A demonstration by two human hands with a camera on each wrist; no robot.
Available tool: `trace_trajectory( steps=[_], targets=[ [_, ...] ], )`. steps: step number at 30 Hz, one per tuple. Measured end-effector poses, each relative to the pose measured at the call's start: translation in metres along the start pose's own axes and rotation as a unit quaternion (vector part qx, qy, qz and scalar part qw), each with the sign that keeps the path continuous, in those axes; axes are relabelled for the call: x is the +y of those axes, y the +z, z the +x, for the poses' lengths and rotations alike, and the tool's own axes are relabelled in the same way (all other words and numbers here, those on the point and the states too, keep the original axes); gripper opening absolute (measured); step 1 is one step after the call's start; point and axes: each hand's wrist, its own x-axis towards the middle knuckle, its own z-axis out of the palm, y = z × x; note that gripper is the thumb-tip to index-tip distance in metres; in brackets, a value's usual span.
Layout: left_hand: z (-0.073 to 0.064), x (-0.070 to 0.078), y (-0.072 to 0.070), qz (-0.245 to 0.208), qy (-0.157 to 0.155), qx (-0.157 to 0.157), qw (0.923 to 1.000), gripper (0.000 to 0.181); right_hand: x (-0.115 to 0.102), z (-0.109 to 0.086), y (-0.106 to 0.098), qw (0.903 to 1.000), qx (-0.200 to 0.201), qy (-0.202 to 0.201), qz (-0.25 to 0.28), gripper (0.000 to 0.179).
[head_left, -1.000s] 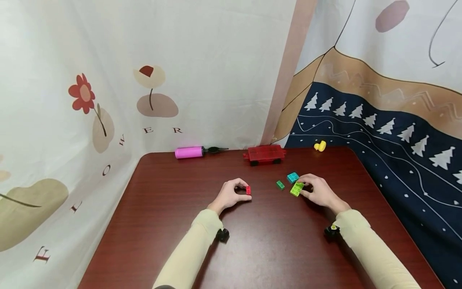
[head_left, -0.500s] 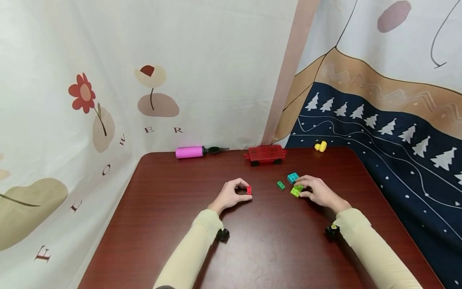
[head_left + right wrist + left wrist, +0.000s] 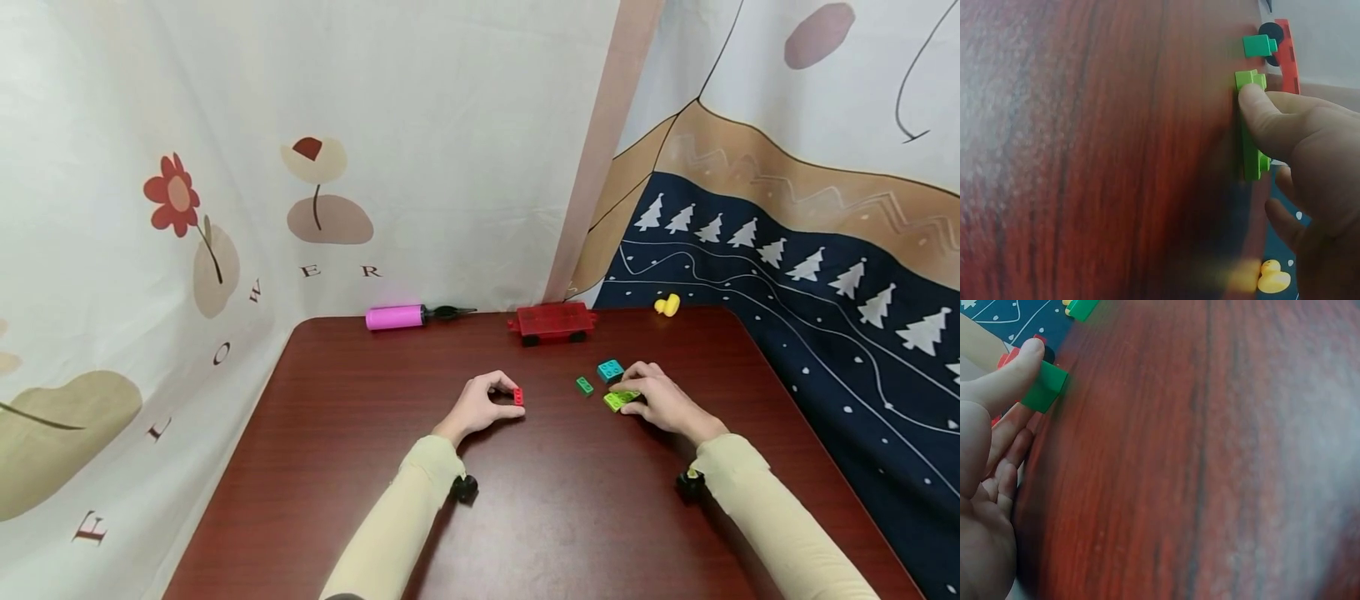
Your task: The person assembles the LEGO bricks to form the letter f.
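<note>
In the head view my left hand (image 3: 480, 406) pinches a small red toy brick (image 3: 518, 397) between thumb and fingertips, just over the table. The left wrist view shows a green brick (image 3: 1044, 389) directly under the red one, seemingly joined to it. My right hand (image 3: 660, 402) grips a lime-green brick (image 3: 617, 402); in the right wrist view the thumb lies across this long lime brick (image 3: 1250, 147). Close by are a small green brick (image 3: 584, 386) and a blue brick (image 3: 610, 370), the latter just beyond the right fingers.
A red toy wagon (image 3: 553, 322) with black wheels stands at the far edge of the dark wooden table (image 3: 555, 517). Left of it lies a pink hand pump (image 3: 395, 317). A yellow rubber duck (image 3: 667, 305) sits at the back right. Printed curtains (image 3: 450, 150) border the table.
The lime brick has turned slightly in my right hand, and the right fingers have shifted over it. My left hand holds nearly still with the red brick.
</note>
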Motion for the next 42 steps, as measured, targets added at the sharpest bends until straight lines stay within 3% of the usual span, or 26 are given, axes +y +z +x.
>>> trace_trajectory(
  steps=[8, 13, 21, 31, 42],
  targets=[
    [-0.001, 0.001, 0.000, -0.014, 0.005, 0.001, 0.9999, 0.030, -0.001, 0.000, 0.002, 0.9996, 0.018, -0.022, -0.004, 0.030],
    [-0.001, 0.001, 0.001, -0.012, 0.005, 0.001, 0.9999, 0.030, -0.004, -0.001, 0.002, 0.9999, 0.014, -0.005, 0.004, 0.029],
    [-0.001, 0.000, 0.001, -0.012, 0.008, 0.003, 0.9999, 0.030, -0.015, 0.002, -0.002, 0.9971, 0.050, -0.005, 0.057, 0.034],
    [0.000, -0.002, 0.002, -0.012, 0.012, 0.004, 0.9998, 0.030, -0.044, 0.020, -0.003, 0.9890, 0.105, -0.058, 0.086, 0.033],
    [-0.001, 0.000, 0.001, -0.016, 0.015, 0.005, 0.9997, 0.029, -0.069, 0.045, 0.009, 0.9877, 0.088, -0.074, 0.106, 0.038]
  ],
)
